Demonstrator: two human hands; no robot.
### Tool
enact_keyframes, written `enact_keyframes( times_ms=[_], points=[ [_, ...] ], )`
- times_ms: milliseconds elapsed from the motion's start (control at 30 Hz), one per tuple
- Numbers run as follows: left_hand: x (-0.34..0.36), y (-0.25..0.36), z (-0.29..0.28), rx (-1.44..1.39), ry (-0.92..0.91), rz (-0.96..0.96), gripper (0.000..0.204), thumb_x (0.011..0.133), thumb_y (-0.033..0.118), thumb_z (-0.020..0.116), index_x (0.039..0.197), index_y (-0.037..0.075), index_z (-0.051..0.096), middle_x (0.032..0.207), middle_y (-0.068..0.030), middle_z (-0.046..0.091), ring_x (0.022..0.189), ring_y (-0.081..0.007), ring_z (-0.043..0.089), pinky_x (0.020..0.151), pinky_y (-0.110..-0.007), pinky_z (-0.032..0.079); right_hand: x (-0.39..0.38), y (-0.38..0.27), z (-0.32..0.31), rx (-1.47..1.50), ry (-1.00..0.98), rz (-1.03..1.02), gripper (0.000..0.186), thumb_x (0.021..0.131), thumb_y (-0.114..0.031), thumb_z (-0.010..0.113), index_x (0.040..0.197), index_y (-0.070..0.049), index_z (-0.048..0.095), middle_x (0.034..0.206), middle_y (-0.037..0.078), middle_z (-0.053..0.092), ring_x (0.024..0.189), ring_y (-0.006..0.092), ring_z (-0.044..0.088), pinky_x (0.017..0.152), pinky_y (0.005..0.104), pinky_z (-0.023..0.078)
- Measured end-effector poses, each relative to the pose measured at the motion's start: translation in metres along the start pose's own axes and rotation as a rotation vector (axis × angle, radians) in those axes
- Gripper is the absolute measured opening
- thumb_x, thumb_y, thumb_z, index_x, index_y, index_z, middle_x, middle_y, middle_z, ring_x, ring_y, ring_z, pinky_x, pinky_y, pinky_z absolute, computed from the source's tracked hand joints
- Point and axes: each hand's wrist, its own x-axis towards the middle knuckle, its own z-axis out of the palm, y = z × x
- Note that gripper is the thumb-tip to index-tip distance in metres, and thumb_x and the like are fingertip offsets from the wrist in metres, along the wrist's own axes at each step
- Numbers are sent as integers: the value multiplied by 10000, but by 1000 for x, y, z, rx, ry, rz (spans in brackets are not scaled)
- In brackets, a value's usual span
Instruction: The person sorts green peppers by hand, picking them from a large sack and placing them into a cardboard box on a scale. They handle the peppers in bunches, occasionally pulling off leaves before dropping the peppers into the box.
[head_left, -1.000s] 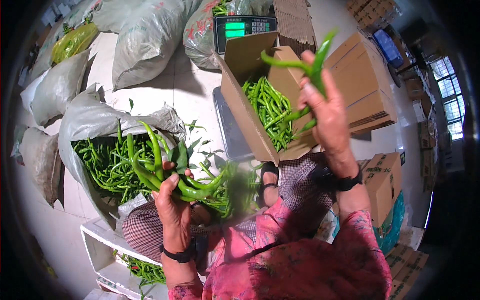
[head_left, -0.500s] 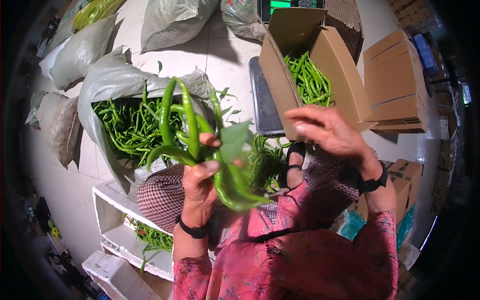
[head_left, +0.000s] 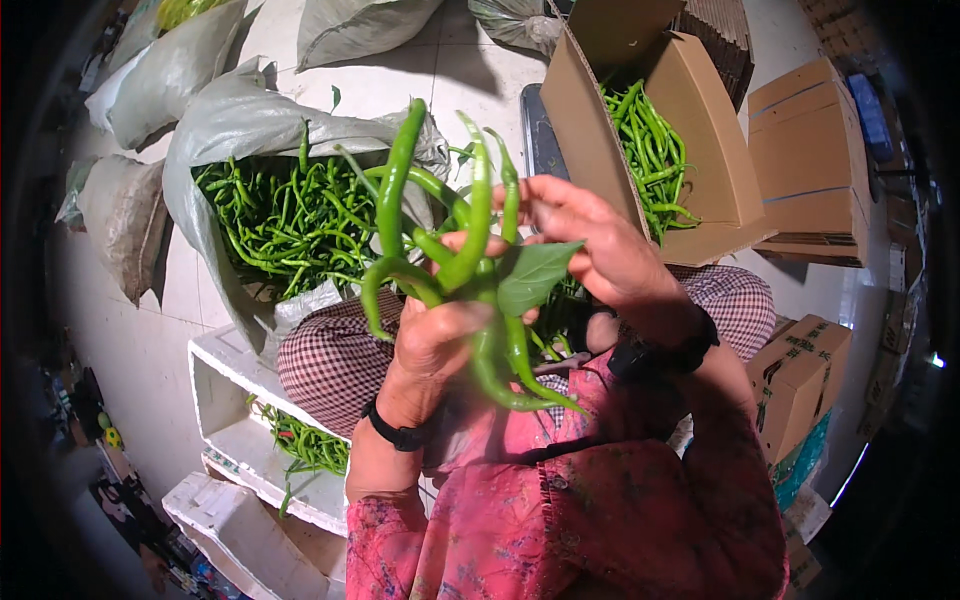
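Observation:
My left hand (head_left: 430,345) is closed round a bunch of long green chili peppers (head_left: 468,255), their curved ends poking out above and below the fist. A green leaf (head_left: 540,276) sticks out at the bunch's right side. Close beside the leaf and the upper pepper tips is my right hand (head_left: 605,240), its fingers bent and apart with nothing seen in them; whether it touches the leaf I cannot tell. To the left, an open whitish sack (head_left: 225,125) is full of green chili peppers (head_left: 290,215). More chilies lie partly hidden behind my hands.
At the upper right an open cardboard box (head_left: 590,115) holds chilies (head_left: 650,150), beside a dark flat platform (head_left: 543,135). Flattened cartons (head_left: 808,165) stand further right. Tied sacks (head_left: 370,30) line the back. A white foam box (head_left: 235,362) with chilies stands at my lower left.
My right hand has come left and down from beside the cardboard box to the bunch. The left hand has shifted slightly right with the chilies. The view has tilted a little.

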Motion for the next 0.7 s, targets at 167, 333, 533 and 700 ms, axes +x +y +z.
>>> enact_keyframes(
  times_ms=[167, 333, 533, 700],
  points=[
    [1, 0, 6, 55, 89, -55, 576, 728, 107, 614, 1273, -4, 465, 1167, -184, 557, 973, -307, 625, 809, -440, 553, -12, -2, 17, -41, -111, -112, 311, 910, -48, 557, 1207, 34, 518, 1118, 92, 587, 813, 131, 585, 672, 220, 502],
    [6, -1, 6, 198, 303, 14, 494, 745, 39, 579, 1228, -3, 483, 1145, -161, 573, 959, -275, 626, 765, -375, 554, -7, -9, 7, -216, 242, -473, 219, 940, -127, 554, 1113, 6, 563, 918, 37, 580, 718, 77, 529, 616, 206, 465],
    [1, -2, 1, 187, 177, 60, 546, 705, 56, 623, 1231, -7, 492, 1085, -169, 620, 983, -279, 630, 914, -418, 493, -16, -38, -17, -368, 366, -393, 228, 944, -215, 572, 1041, -9, 579, 824, -14, 531, 565, 15, 403, 476, 167, 341],
    [7, 9, 22, 343, 49, -206, 608, 630, 82, 652, 1203, -42, 493, 1003, -165, 656, 968, -261, 630, 888, -365, 504, -6, -34, -9, -477, 43, 139, 308, 906, -272, 637, 1033, 6, 603, 794, -32, 550, 525, 14, 387, 430, 160, 288]
  ],
)
